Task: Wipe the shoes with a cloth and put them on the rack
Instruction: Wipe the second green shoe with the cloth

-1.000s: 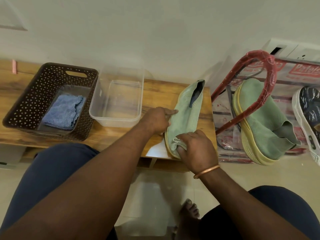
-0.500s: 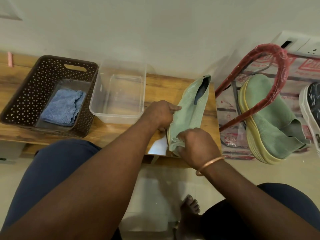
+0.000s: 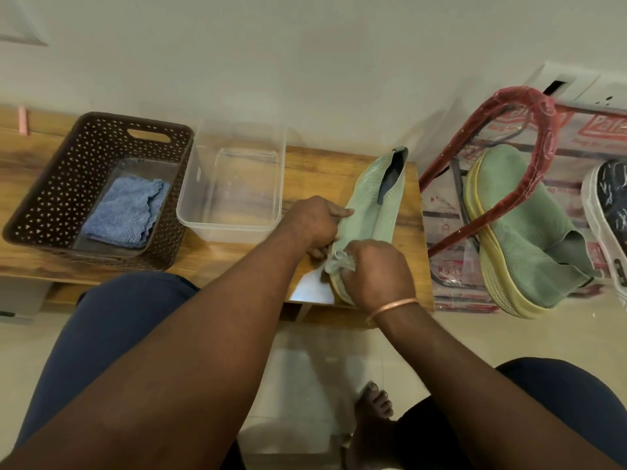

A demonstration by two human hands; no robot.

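A pale green knit shoe (image 3: 375, 201) lies on the wooden bench (image 3: 315, 171), toe toward me. My left hand (image 3: 314, 222) steadies its left side, forefinger stretched onto the upper and the other fingers curled at the sole edge. My right hand (image 3: 375, 274) grips a small grey-green cloth (image 3: 339, 262) and presses it on the toe. The matching green shoe (image 3: 519, 232) with a yellow sole stands on the red rack (image 3: 539, 106) at the right.
A brown perforated basket (image 3: 68, 184) holding a blue cloth (image 3: 124, 213) stands at the bench's left, a clear plastic tub (image 3: 234, 184) beside it. A black-and-white shoe (image 3: 610, 205) sits at the rack's far right. My bare foot (image 3: 371, 412) rests on the tiled floor.
My right hand with the cloth has shifted slightly along the shoe's toe. The left hand keeps its hold and the shoe stays in place.
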